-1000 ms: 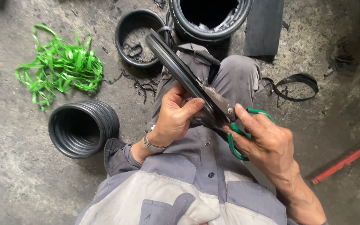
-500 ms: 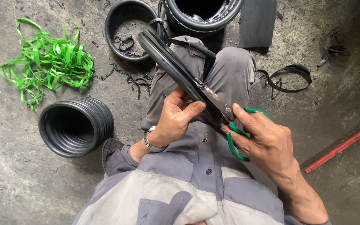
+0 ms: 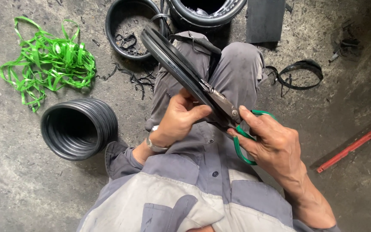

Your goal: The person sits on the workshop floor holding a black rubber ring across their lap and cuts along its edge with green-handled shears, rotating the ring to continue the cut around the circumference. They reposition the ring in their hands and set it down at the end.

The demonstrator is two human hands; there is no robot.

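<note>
Two hands at work — left hand (image 3: 177, 122) grips rubber ring (image 3: 172, 62), right hand (image 3: 273, 144) scissors (image 3: 230, 114).

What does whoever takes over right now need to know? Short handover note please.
Left hand: grips the black rubber ring, held edge-up over the lap.
Right hand: in the green handles of the scissors, blades on the ring's rim.
Around: stack of rings on the floor to the left, green strapping beyond it, a ring with black scraps ahead, one cut strip to the right.
Done: trimmings lie on the floor.
Left: the cut on this ring looks unfinished; how far round it has gone cannot be told.
</note>
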